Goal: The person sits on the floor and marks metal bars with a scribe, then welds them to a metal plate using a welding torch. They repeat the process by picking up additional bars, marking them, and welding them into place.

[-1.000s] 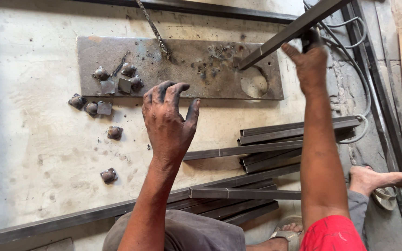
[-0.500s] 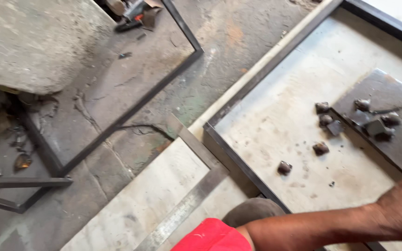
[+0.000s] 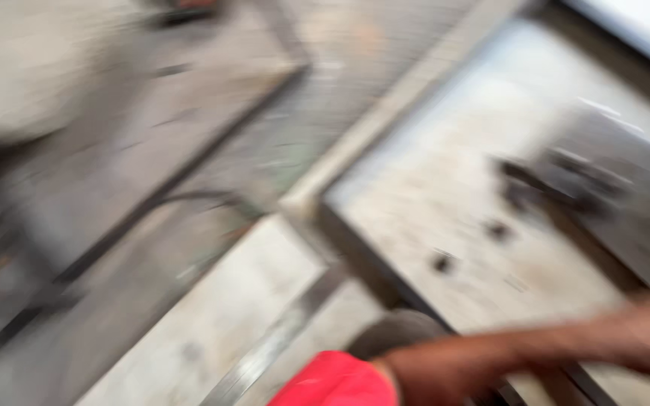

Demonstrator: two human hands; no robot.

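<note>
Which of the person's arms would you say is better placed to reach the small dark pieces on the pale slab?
The one forearm in view: it stretches from the red sleeve, passing near the dark pieces. The blur hides whether it is left or right; neither hand shows.

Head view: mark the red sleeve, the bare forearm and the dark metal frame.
red sleeve (image 3: 336, 382), head view, middle of the cuff.
forearm (image 3: 536, 347), head view, mid-length of the arm.
dark metal frame (image 3: 362, 259), head view, lower-left edge bar.
</note>
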